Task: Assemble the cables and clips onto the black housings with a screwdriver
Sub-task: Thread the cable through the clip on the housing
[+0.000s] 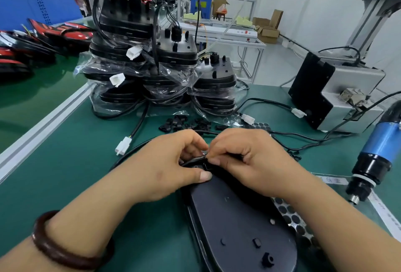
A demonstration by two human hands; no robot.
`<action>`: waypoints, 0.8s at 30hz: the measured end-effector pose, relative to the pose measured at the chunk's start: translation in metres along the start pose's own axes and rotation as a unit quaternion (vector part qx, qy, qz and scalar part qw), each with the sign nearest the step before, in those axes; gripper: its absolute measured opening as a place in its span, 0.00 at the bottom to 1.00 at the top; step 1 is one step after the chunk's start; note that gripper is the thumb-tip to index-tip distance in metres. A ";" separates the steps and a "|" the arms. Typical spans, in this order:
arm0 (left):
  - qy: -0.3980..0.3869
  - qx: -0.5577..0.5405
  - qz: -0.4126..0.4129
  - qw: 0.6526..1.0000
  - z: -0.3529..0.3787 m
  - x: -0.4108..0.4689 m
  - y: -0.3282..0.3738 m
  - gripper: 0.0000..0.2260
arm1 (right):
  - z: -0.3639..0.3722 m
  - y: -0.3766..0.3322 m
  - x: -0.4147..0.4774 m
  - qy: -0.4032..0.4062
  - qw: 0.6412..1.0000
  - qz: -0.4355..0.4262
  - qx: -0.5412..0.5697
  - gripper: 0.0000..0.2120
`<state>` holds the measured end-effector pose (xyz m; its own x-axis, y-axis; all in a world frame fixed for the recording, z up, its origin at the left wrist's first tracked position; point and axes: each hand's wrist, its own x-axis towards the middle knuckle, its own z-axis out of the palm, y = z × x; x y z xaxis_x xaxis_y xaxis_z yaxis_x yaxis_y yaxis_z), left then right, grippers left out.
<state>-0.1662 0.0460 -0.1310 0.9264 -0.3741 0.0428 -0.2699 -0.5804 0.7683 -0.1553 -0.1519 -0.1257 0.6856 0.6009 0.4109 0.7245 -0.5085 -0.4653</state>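
Left hand and right hand, both bare to the forearm, with fingernails cut short. The left wrist carries a smooth, glossy, dark reddish-brown bangle of rounded section.

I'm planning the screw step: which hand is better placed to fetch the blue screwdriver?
Right. Both pinch the cable, but the blue screwdriver is nearer the right hand; the left hand presses its thumb on the black housing, steadying it.

Both forearms enter from the lower corners and converge at centre. Left hand: fingers curled over the cable, thumb extended flat, pointing right. Right hand: fingers curled, thumb and forefinger pinching the same cable. Fingertips nearly meet.
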 end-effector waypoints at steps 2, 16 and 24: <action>0.001 -0.015 0.000 1.000 0.001 0.001 -0.002 0.15 | 0.000 -0.001 0.000 0.003 1.000 -0.002 0.002 0.03; 0.003 -0.088 0.005 0.996 0.002 -0.001 -0.006 0.14 | 0.009 -0.014 -0.016 0.006 0.994 -0.021 -0.104 0.12; 0.066 -0.103 0.022 0.992 0.013 -0.006 -0.002 0.11 | 0.001 -0.021 -0.028 -0.003 0.998 0.054 -0.011 0.10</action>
<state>-0.1744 0.0404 -0.1411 0.9448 -0.2897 0.1529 -0.2647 -0.4001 0.8774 -0.1898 -0.1577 -0.1289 0.7600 0.5448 0.3545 0.6473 -0.5847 -0.4890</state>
